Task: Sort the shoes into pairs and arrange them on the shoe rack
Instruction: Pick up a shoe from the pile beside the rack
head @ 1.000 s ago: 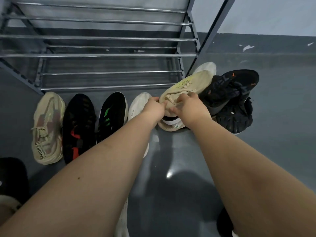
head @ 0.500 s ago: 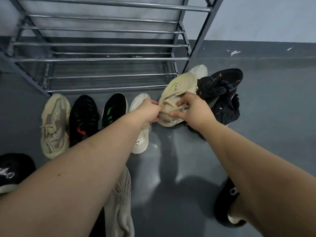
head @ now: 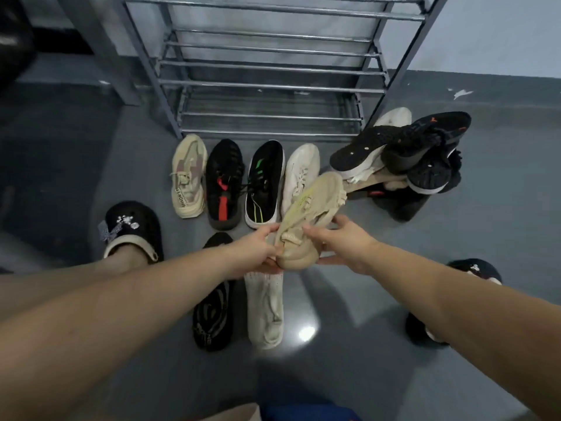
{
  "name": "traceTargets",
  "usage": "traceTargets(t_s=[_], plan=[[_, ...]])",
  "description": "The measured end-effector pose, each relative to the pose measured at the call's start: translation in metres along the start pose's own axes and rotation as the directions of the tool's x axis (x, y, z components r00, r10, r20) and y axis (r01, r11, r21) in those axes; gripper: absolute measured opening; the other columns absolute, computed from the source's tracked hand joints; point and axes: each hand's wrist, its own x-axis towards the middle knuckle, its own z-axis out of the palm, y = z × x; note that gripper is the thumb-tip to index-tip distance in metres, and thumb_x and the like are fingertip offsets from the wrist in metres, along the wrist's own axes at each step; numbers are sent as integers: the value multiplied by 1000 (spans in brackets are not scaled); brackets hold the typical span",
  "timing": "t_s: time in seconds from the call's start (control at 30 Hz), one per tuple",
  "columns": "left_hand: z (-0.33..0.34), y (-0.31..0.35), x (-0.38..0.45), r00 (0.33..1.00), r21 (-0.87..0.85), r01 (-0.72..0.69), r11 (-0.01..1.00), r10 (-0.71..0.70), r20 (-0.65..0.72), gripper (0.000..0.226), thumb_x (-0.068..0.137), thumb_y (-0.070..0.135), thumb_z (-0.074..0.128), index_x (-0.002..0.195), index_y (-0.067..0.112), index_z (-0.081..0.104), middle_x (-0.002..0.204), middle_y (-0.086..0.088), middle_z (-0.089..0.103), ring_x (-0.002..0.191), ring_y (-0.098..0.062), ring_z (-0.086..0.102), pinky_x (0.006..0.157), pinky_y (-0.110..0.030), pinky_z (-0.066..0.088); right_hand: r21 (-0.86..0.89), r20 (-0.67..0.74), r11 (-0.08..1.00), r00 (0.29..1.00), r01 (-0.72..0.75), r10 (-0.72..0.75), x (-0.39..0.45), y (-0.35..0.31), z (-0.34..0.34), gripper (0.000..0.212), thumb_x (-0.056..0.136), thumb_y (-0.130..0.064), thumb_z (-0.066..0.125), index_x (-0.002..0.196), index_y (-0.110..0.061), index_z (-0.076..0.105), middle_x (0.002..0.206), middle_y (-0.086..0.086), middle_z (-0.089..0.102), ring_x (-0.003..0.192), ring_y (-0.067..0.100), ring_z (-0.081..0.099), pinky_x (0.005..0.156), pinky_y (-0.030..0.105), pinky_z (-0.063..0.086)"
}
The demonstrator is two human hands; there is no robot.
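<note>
Both hands hold a beige knit sneaker (head: pixel 312 214) above the floor, toe pointing up and right. My left hand (head: pixel 258 250) grips its heel from the left; my right hand (head: pixel 340 241) grips its collar and side. Behind it, a row stands before the grey metal shoe rack (head: pixel 273 86): a tan sneaker (head: pixel 188 174), a black sneaker with red (head: pixel 224 183), a black sneaker with green (head: pixel 264 183) and a white sneaker (head: pixel 300 174). A jumbled pile of black and pale shoes (head: pixel 409 159) lies to the right. The rack's shelves are bare.
Nearer to me a black patterned shoe (head: pixel 212 311) and a cream knit shoe (head: pixel 264 308) lie on the grey floor. I wear black clogs: one at left (head: pixel 130 232), one at right (head: pixel 473 271). A wall runs behind the rack.
The beige sneaker has been lifted out of the pile on the right and drawn back toward me and leftward. The view has pulled back, showing more floor and my clogs.
</note>
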Motion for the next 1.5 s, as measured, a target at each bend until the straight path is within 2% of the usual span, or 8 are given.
traceTargets(t_s=[0.3, 0.43, 0.57, 0.67, 0.77, 0.87, 1.13, 1.5], plan=[[20, -53, -8, 982, 125, 137, 983, -119, -145, 63, 89, -1, 43, 142, 29, 26, 113, -17, 54, 65, -20, 57, 60, -32, 50, 73, -39, 992, 993, -105, 108, -15, 60, 32, 48, 90, 0, 59, 133, -10, 42, 126, 10, 59, 99, 26, 59, 60, 32, 53], [47, -81, -5, 971, 84, 188, 979, -172, -164, 67, 86, -4, 43, 142, 31, 28, 123, -15, 54, 66, -21, 58, 51, -30, 48, 14, -32, 992, 992, -122, 123, -25, 82, 23, 46, 90, 5, 55, 132, -10, 44, 102, 3, 61, 96, 24, 59, 67, 33, 54], [70, -99, -7, 980, 182, 189, 965, -175, -92, 59, 94, 2, 42, 146, 23, 23, 135, -25, 48, 90, -30, 63, 75, -35, 54, -100, -4, 985, 990, -140, 141, -33, 106, 3, 49, 89, 7, 55, 134, -7, 43, 110, 7, 59, 98, 23, 58, 70, 29, 53], [65, -104, -8, 986, 606, 163, 779, -104, -130, 59, 93, 6, 39, 148, 16, 20, 147, -22, 33, 131, -37, 40, 110, -41, 35, -422, -24, 890, 984, -172, 179, -35, 124, -2, 67, 89, -11, 62, 147, -9, 28, 134, 12, 52, 120, 28, 52, 99, 36, 45], [53, -104, -14, 991, 854, 123, 505, -20, -131, 58, 93, 17, 38, 148, 16, 20, 153, -14, 20, 138, -33, 28, 113, -42, 28, -673, -55, 712, 974, -200, 222, -36, 132, 1, 75, 92, -19, 58, 150, -10, 13, 148, 15, 38, 134, 30, 40, 110, 33, 33], [45, -99, -15, 993, 922, 98, 374, 23, -115, 63, 94, 24, 42, 150, 18, 13, 159, -13, 4, 145, -31, 13, 115, -41, 21, -771, -42, 618, 980, -155, 194, -36, 127, 5, 79, 94, -20, 53, 152, -11, 0, 150, 12, 37, 134, 28, 41, 104, 25, 31], [54, -76, -2, 978, 960, 3, 279, 201, -62, 65, 97, 38, 40, 151, 20, 8, 160, -10, -3, 148, -27, 0, 120, -38, 6, -879, -36, 477, 997, 0, -65, -25, 112, -1, 79, 92, -26, 54, 153, -21, 3, 160, 6, 7, 143, 27, 24, 110, 34, 30], [65, 3, 19, 932, 987, -67, 149, 362, 9, 69, 97, 44, 38, 151, 15, 8, 160, -12, -3, 148, -28, -1, 119, -38, 4, -956, -111, 292, 966, -40, -233, -14, 41, -62, 77, 92, -32, 56, 152, -21, 8, 159, 8, 10, 144, 30, 17, 113, 42, 29]])
